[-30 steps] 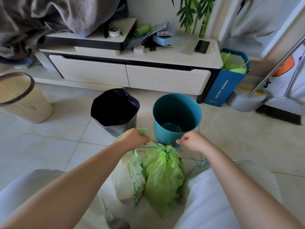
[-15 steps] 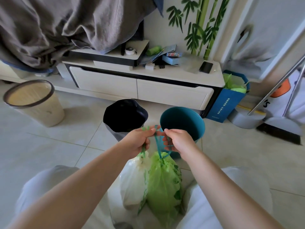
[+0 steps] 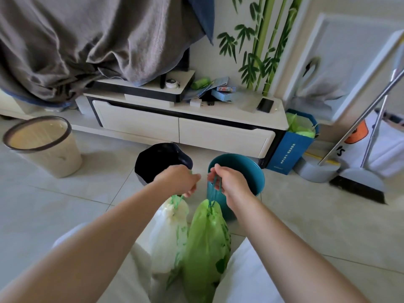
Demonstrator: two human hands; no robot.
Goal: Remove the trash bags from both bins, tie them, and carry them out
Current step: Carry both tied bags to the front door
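Two tied trash bags hang between my knees. My left hand [image 3: 178, 179] is closed on the green drawstring of the white bag [image 3: 168, 235]. The blue drawstring of the green bag [image 3: 205, 243] is gripped in my right hand [image 3: 229, 183]. Both bags hang side by side, touching, just in front of the two bins. The black bin [image 3: 161, 160] stands on the floor behind my left hand, and the teal bin [image 3: 249, 169] behind my right hand. Neither bin shows a bag inside.
A beige wastebasket [image 3: 41, 145] stands at the left. A low white cabinet [image 3: 185, 127] runs along the wall, with a blue paper bag [image 3: 295, 145] at its right end. A broom and dustpan [image 3: 349, 178] lean at the right. Grey cloth hangs above.
My hands went from pulling the green bag's drawstring apart to each holding one bag's string. Both bags have risen off the floor, and my view has lifted.
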